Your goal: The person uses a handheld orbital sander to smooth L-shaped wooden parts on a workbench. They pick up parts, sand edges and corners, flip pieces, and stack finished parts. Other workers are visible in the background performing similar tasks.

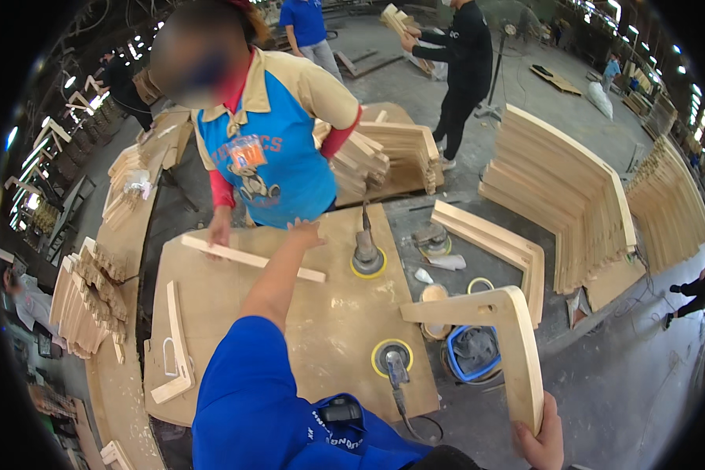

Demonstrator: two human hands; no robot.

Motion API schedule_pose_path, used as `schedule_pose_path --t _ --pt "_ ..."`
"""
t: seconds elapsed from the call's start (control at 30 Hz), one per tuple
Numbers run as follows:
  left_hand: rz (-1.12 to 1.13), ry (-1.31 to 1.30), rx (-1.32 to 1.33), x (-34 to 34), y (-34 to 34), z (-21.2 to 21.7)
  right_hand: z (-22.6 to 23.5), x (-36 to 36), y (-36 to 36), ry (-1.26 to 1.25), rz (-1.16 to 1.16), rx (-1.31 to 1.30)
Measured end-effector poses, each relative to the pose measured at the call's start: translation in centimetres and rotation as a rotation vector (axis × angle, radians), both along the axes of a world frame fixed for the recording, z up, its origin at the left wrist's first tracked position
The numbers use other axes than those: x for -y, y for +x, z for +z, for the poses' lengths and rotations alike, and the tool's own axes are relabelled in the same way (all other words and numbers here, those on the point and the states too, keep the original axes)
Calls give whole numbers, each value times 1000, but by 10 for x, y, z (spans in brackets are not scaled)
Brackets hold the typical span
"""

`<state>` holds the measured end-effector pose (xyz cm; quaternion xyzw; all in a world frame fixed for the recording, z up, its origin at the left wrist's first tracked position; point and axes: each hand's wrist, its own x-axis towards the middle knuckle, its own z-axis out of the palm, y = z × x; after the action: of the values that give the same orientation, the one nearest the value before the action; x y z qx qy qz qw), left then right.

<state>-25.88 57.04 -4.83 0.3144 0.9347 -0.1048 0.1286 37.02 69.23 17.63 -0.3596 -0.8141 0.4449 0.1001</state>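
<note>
The right hand [542,442] is clamped on the lower end of a bent wood piece [517,337], held off the counter's [321,329] right edge. The left hand [305,233], fingers apart, reaches over the far counter edge beside a wood strip [251,258] that a co-worker's hand [219,231] touches. Two sanders [366,258] [392,360] rest on the counter.

I saw a pale, curved L-shaped wooden piece [509,337] at the lower right of the frame, held upright by its bottom end, its short arm pointing left. A long straight wooden slat [251,258] lay flat at centre left, slanting down rightward.
</note>
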Motion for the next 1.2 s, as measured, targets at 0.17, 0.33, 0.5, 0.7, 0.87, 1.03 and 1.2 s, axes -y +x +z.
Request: schedule_pose_path --t 0.17,0.33,0.5,0.7,0.87,1.03,1.2 --pt "-101 359 164 28 105 -39 3 17 -10 18 -11 13" --pt "-196 447 308 80 167 -35 -2 52 -11 -30 -78 -6" --pt "-277 398 461 132 187 -7 -33 85 -11 90 -123 -163" --pt "-270 543 472 216 206 25 -37 141 -17 -273 -306 -375" --pt "-190 761 307 310 229 46 -11 185 -32 -433 -8 -454" --pt "-75 928 76 395 247 40 -40 233 -73 -544 170 -344" --pt "53 641 330 464 271 -3 -112 248 -109 -1058 364 -88"
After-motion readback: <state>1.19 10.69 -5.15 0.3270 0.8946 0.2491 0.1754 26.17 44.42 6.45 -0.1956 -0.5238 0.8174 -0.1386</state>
